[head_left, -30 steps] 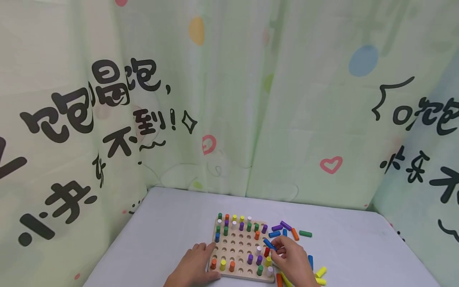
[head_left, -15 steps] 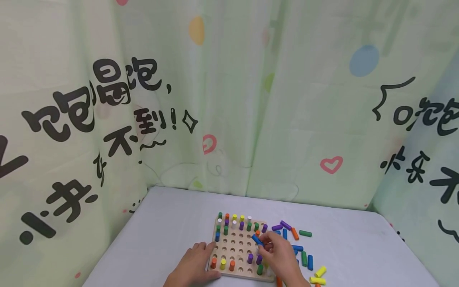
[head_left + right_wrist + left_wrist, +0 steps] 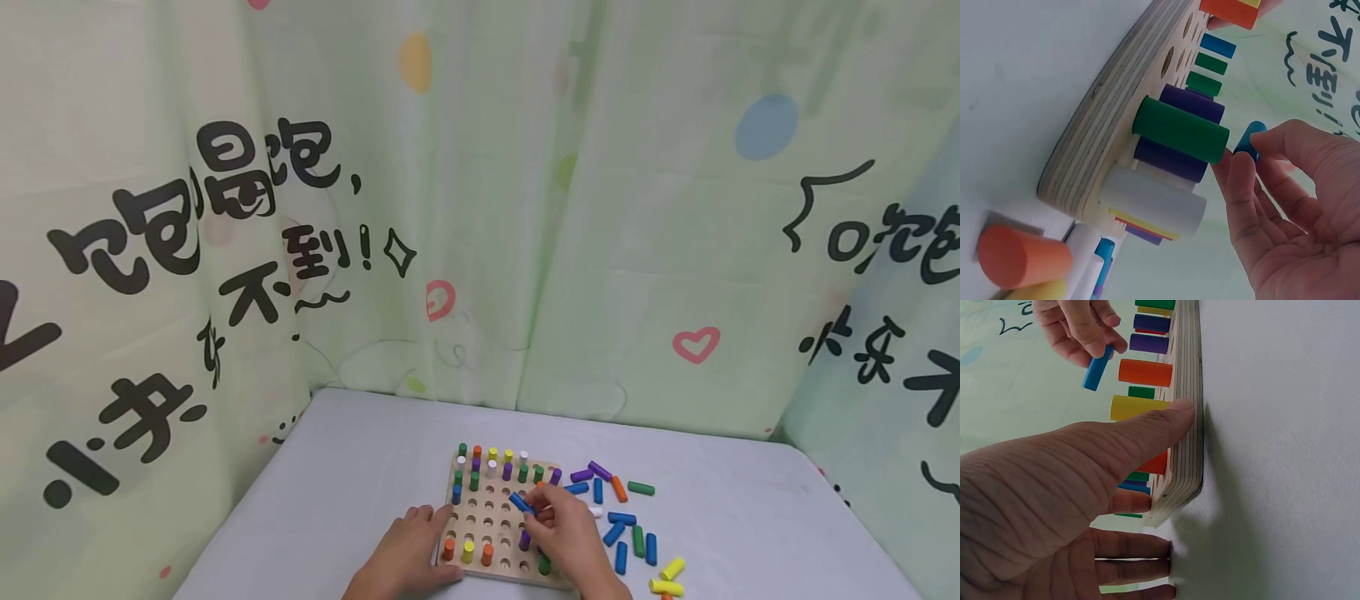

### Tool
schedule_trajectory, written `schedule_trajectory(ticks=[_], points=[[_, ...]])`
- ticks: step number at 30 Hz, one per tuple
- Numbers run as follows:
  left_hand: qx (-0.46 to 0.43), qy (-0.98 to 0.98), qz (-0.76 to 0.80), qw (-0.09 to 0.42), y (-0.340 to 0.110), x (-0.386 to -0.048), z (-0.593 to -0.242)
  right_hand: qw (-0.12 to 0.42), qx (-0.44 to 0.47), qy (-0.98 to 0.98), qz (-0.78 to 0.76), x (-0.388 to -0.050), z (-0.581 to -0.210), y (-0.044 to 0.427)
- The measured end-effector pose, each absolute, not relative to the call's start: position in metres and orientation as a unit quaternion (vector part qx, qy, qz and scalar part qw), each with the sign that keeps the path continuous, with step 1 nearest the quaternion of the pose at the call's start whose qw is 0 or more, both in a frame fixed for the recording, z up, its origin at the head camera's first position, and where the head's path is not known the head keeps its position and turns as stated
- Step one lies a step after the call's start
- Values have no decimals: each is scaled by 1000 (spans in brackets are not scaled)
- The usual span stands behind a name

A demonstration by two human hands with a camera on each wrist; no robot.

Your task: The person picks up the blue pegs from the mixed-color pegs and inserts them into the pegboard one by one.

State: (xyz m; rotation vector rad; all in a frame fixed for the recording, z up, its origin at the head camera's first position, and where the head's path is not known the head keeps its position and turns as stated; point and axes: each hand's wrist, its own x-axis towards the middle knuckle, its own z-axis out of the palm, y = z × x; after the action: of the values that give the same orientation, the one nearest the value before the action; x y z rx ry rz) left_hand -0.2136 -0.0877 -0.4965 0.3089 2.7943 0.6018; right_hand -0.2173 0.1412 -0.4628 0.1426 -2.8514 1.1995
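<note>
A wooden pegboard point(image 3: 480, 571) with rows of holes lies on the table, coloured pegs upright in several of them. My left hand point(image 3: 405, 552) holds the board's near left corner; in the left wrist view its thumb presses the board's side edge by a yellow peg point(image 3: 1138, 408). Between thumb and fingertips my right hand point(image 3: 568, 533) pinches a blue peg point(image 3: 521, 503), tilted above the board's middle rows. The right wrist view shows that blue peg point(image 3: 1251, 139) clear of the green peg point(image 3: 1182, 130) standing in the board. Part of the board's right side is hidden behind my right hand.
Loose pegs lie right of the board: purple ones point(image 3: 598, 470) and a green one point(image 3: 641, 488) farther back, several blue ones point(image 3: 651, 549) midway, yellow ones point(image 3: 666, 587) near the front. A printed curtain point(image 3: 600, 333) hangs behind the white table point(image 3: 360, 467).
My right hand has moved left with the blue peg, from the board's right edge to over its middle, uncovering loose pegs on the right. My left hand stays at the corner.
</note>
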Motion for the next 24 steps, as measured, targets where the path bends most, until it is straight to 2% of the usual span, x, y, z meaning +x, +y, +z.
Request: schedule_trajectory(ticks=[24], points=[[112, 963, 200, 139, -89, -216, -498, 26, 95, -916, 388, -224, -471, 118]])
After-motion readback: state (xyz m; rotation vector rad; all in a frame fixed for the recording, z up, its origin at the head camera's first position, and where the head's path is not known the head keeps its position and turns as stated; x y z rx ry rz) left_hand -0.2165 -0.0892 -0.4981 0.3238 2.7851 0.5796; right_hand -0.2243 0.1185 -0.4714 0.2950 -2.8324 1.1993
